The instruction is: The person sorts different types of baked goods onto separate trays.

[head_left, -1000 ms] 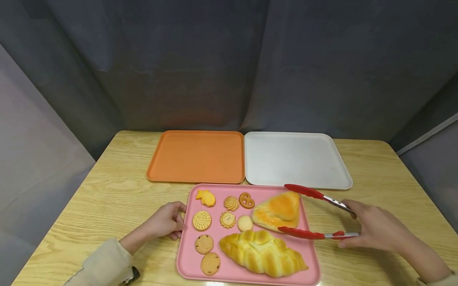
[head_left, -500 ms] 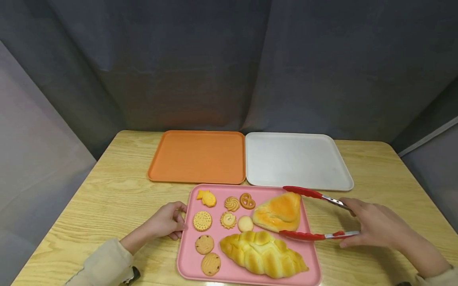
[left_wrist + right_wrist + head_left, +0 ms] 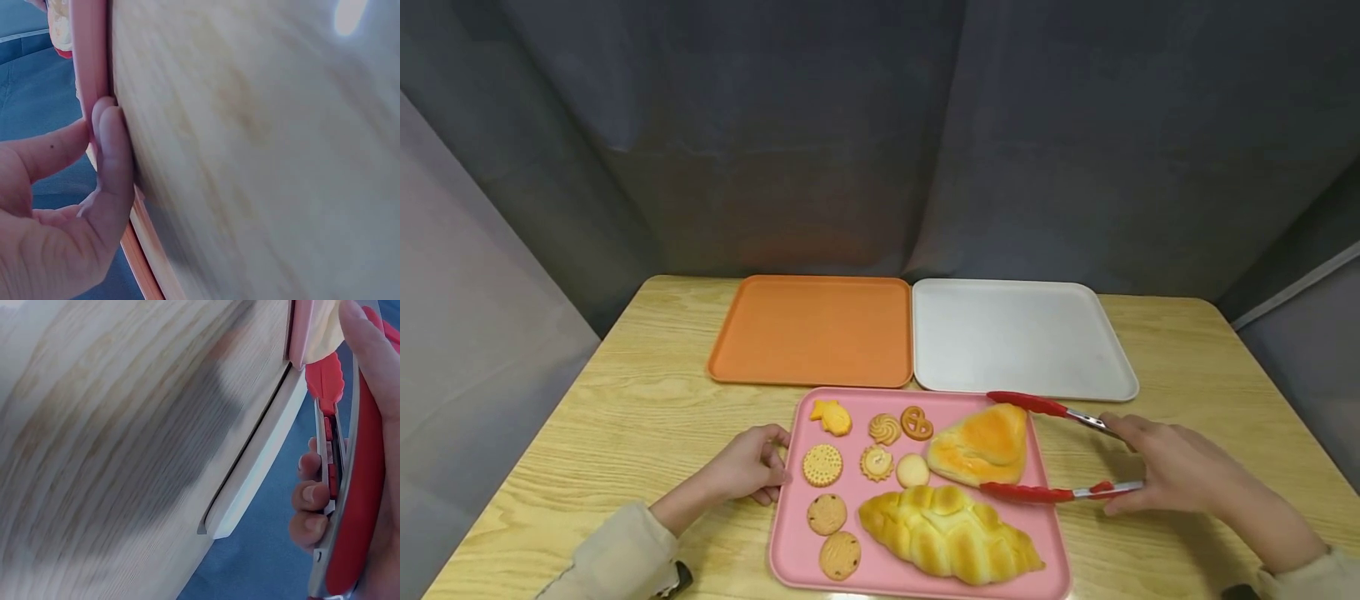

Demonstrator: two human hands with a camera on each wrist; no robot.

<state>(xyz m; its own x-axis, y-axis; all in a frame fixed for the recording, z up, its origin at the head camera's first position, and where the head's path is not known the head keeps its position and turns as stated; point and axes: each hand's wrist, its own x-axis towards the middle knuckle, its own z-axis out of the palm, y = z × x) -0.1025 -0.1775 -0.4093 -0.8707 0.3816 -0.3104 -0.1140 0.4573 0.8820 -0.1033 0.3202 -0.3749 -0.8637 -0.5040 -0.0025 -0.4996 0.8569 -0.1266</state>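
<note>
I have the triangular bread (image 3: 973, 446) at the far right corner of the pink tray (image 3: 790, 533), the red tongs (image 3: 1030, 493) spread wide about its right end; whether they touch it I cannot tell. I see the right hand (image 3: 1180, 467) gripping them, fingers curled. The braided loaf (image 3: 951, 533) lies nearer me, cookies (image 3: 823, 465) leftward. The left hand (image 3: 748, 462) pinches the tray's left rim. Beyond, the orange tray (image 3: 816, 329) and white tray (image 3: 1022, 337) sit side by side on the tabletop (image 3: 632, 400).
</note>
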